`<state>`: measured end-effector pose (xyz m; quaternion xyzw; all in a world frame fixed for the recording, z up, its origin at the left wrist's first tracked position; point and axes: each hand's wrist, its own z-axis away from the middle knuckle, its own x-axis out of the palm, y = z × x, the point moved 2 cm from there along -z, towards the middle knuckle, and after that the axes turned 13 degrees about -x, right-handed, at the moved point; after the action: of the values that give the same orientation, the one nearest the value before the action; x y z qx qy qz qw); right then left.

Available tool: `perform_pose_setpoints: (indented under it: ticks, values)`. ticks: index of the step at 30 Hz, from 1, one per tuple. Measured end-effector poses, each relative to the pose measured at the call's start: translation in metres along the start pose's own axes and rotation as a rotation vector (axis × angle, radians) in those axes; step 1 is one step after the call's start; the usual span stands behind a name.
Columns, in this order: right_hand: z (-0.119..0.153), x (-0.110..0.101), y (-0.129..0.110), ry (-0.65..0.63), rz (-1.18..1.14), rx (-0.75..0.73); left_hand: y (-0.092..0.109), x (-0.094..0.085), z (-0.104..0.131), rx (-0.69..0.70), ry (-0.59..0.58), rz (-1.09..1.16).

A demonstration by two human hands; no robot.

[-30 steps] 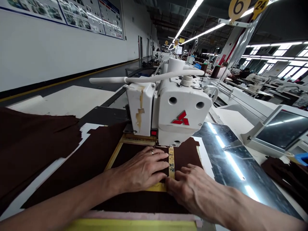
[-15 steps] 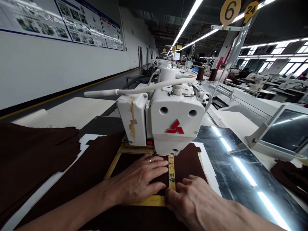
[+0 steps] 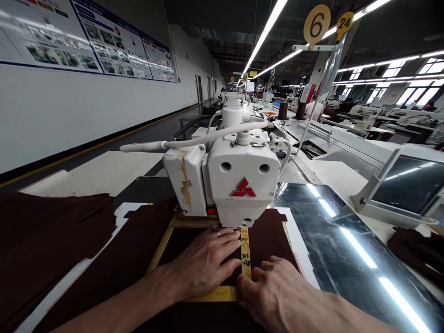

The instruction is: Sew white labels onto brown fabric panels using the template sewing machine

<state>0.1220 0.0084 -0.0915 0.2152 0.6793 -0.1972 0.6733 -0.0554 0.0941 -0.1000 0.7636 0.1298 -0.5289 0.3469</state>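
Observation:
Under the white sewing machine head (image 3: 241, 180) lies dark brown fabric (image 3: 268, 238) with a yellow frame (image 3: 245, 254) on it, its strip marked in black writing. My left hand (image 3: 204, 261) rests flat on the fabric inside the frame, fingers spread and pointing at the strip, a ring on one finger. At the frame's near right corner is my right hand (image 3: 272, 286), its fingers curled and pressed down on the yellow edge. The needle area is mostly hidden behind the machine head and my left fingers.
White pattern sheets (image 3: 301, 249) show beside the fabric. More brown cloth (image 3: 52, 236) lies at the left. A tilted screen (image 3: 405, 185) stands at the right, near a dark cloth heap (image 3: 418, 249). Thread cones (image 3: 283, 110) stand behind the machine.
The camera view has shifted a little, so the machine appears slightly further left and lower. Both hands keep nearly the same places on the fabric and frame.

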Motion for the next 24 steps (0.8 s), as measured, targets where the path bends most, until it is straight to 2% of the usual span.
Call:
perform_pose_setpoints:
  ticks: [8,16,19,24]
  values:
    - [0.008,-0.005,0.001,0.009,-0.042,-0.040,0.004,-0.004,0.003,0.004,-0.047,0.014]
    - [0.012,-0.005,0.004,0.008,-0.090,-0.071,-0.012,-0.011,0.006,-0.036,-0.201,0.102]
    - [0.012,0.000,0.004,0.020,-0.074,-0.067,-0.014,-0.013,0.009,-0.057,-0.185,0.068]
    - [0.004,0.007,0.004,0.123,-0.026,-0.047,-0.012,-0.012,0.014,-0.041,-0.128,0.038]
